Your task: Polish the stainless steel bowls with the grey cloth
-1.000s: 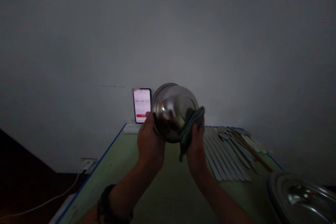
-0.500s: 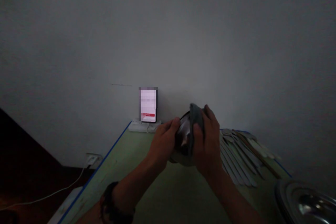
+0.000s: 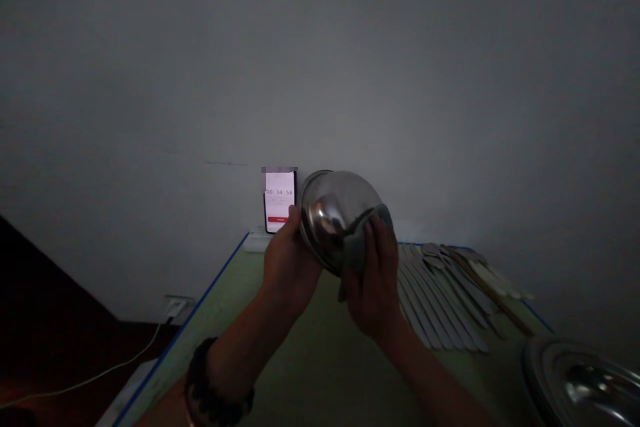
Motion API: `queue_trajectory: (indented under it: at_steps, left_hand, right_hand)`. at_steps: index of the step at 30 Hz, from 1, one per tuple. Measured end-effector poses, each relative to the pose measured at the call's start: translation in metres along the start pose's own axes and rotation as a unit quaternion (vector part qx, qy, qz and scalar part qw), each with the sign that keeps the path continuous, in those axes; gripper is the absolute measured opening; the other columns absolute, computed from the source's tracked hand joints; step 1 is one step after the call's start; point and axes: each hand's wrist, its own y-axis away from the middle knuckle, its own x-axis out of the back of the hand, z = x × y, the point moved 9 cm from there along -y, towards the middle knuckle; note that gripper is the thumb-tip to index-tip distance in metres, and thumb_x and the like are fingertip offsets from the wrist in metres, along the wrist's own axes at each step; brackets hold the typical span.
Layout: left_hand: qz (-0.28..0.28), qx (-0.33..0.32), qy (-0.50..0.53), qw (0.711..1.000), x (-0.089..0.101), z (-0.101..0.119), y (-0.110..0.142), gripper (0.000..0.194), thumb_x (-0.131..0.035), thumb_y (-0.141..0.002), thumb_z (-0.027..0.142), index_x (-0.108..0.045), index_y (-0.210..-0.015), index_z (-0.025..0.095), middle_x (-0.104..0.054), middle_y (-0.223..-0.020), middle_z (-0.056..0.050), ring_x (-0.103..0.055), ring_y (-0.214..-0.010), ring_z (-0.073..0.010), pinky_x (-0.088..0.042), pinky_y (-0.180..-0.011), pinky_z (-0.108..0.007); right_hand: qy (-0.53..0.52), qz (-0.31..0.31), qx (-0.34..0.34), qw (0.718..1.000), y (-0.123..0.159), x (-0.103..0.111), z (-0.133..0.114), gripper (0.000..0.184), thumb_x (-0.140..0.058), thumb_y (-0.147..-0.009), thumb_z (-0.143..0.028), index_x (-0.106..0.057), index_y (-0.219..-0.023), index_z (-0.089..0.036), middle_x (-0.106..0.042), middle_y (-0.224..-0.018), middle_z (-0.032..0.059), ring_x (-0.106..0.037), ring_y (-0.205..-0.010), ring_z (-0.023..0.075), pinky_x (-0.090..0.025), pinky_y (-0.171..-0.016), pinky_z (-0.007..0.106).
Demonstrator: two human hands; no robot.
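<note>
A shiny metal bowl (image 3: 345, 193) is held up above the table, tilted so its rounded outside faces me and its rim points left. My left hand (image 3: 287, 273) grips the bowl at the rim, thumb up along the edge and the other fingers hidden behind. A grey-green cloth (image 3: 356, 250) lies bunched under the fingers of my right hand (image 3: 377, 280), which presses it against the lower right of the bowl's outside.
Several pieces of flat cutlery (image 3: 435, 307) lie in a row at the right, with wooden chopsticks (image 3: 493, 293) beside them. Large metal dishes (image 3: 550, 373) sit at the front right. A phone (image 3: 280, 203) showing a timer leans on the wall behind the green table (image 3: 215, 320).
Half a second ago the bowl was turned with the cloth wrapped over its edge. Now its rounded outside faces me again, and my right hand has slid the cloth to the lower right.
</note>
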Motion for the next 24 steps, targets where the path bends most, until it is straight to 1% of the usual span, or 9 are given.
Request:
queue_trajectory:
  at_steps: [3,6,9,12,14,16,20,22,24]
  left_hand:
    - [0.025,-0.001,-0.014,1.0,0.008,-0.003,-0.002,0.03,-0.042,-0.093,0.026,-0.067,-0.084,0.01,-0.071,-0.07,-0.005,-0.065,-0.061,-0.0138,-0.053,-0.064,-0.027]
    - [0.028,0.012,-0.029,0.999,0.012,-0.008,-0.003,0.03,-0.044,-0.093,0.026,-0.066,-0.08,0.01,-0.071,-0.069,-0.004,-0.064,-0.056,-0.0131,-0.053,-0.063,-0.027]
    - [0.008,0.01,-0.042,0.999,0.008,-0.008,-0.001,0.03,-0.046,-0.092,0.028,-0.066,-0.078,0.01,-0.07,-0.067,-0.004,-0.063,-0.055,-0.0131,-0.053,-0.064,-0.028]
    - [0.012,-0.007,-0.033,0.999,0.005,-0.002,0.001,0.029,-0.047,-0.092,0.027,-0.067,-0.079,0.01,-0.07,-0.067,-0.004,-0.065,-0.059,-0.014,-0.053,-0.068,-0.029]
    - [0.014,-0.013,-0.008,1.0,0.003,0.002,0.002,0.029,-0.044,-0.092,0.025,-0.067,-0.081,0.01,-0.071,-0.071,-0.005,-0.067,-0.065,-0.0149,-0.053,-0.073,-0.029]
    - [0.009,-0.013,0.012,1.0,0.002,0.004,0.0,0.03,-0.042,-0.093,0.023,-0.067,-0.082,0.01,-0.071,-0.073,-0.006,-0.067,-0.068,-0.0152,-0.053,-0.076,-0.03]
    - [0.026,-0.012,0.0,1.0,0.013,-0.003,-0.003,0.028,-0.046,-0.09,0.022,-0.067,-0.076,0.011,-0.068,-0.067,-0.004,-0.063,-0.06,-0.0128,-0.052,-0.067,-0.026]
    - [0.032,-0.033,-0.049,0.998,0.019,-0.007,-0.003,0.022,-0.053,-0.084,0.019,-0.066,-0.068,0.013,-0.064,-0.058,0.0,-0.057,-0.053,-0.0104,-0.049,-0.06,-0.022]
    - [0.006,-0.058,-0.117,0.991,0.016,-0.01,-0.001,0.016,-0.057,-0.079,0.017,-0.066,-0.066,0.015,-0.063,-0.057,0.002,-0.055,-0.053,-0.0099,-0.046,-0.057,-0.021]
  right_hand:
    - [-0.101,0.028,-0.119,0.987,0.0,0.002,0.034,0.059,-0.032,-0.093,-0.038,-0.015,-0.148,-0.022,-0.018,-0.154,0.0089,-0.018,-0.141,0.0264,-0.023,-0.111,0.056]
    - [-0.169,0.061,-0.259,0.949,-0.005,0.007,0.066,0.051,-0.025,-0.095,-0.04,-0.032,-0.142,-0.02,-0.034,-0.147,0.0105,-0.03,-0.137,0.024,-0.025,-0.111,0.053]
    - [-0.175,0.073,-0.334,0.923,-0.011,0.015,0.076,0.052,-0.028,-0.095,-0.043,-0.039,-0.138,-0.017,-0.046,-0.139,0.0123,-0.038,-0.132,0.0249,-0.027,-0.11,0.052]
    - [-0.144,0.067,-0.281,0.946,-0.021,0.023,0.053,0.049,-0.022,-0.097,-0.037,-0.034,-0.141,-0.022,-0.036,-0.147,0.0081,-0.03,-0.137,0.0235,-0.024,-0.111,0.052]
    - [-0.099,0.031,-0.189,0.976,-0.027,0.022,0.024,0.048,-0.018,-0.097,-0.028,-0.028,-0.144,-0.024,-0.025,-0.153,0.0052,-0.02,-0.141,0.0222,-0.02,-0.113,0.052]
    - [-0.041,-0.022,-0.095,0.994,-0.028,0.015,-0.005,0.051,-0.023,-0.095,-0.023,-0.02,-0.147,-0.021,-0.023,-0.154,0.0072,-0.017,-0.142,0.0218,-0.02,-0.113,0.05]
    - [0.057,-0.081,0.036,0.994,-0.027,0.004,-0.038,0.056,-0.038,-0.092,-0.02,-0.023,-0.146,-0.017,-0.035,-0.149,0.0098,-0.021,-0.141,0.021,-0.026,-0.11,0.043]
    - [0.074,-0.092,0.055,0.991,-0.029,0.003,-0.039,0.052,-0.041,-0.091,-0.02,-0.032,-0.142,-0.018,-0.04,-0.146,0.0087,-0.023,-0.14,0.0209,-0.027,-0.109,0.042]
    - [0.078,-0.089,0.048,0.992,-0.033,0.007,-0.035,0.049,-0.041,-0.09,-0.022,-0.038,-0.139,-0.018,-0.042,-0.144,0.0083,-0.026,-0.139,0.0223,-0.024,-0.11,0.044]
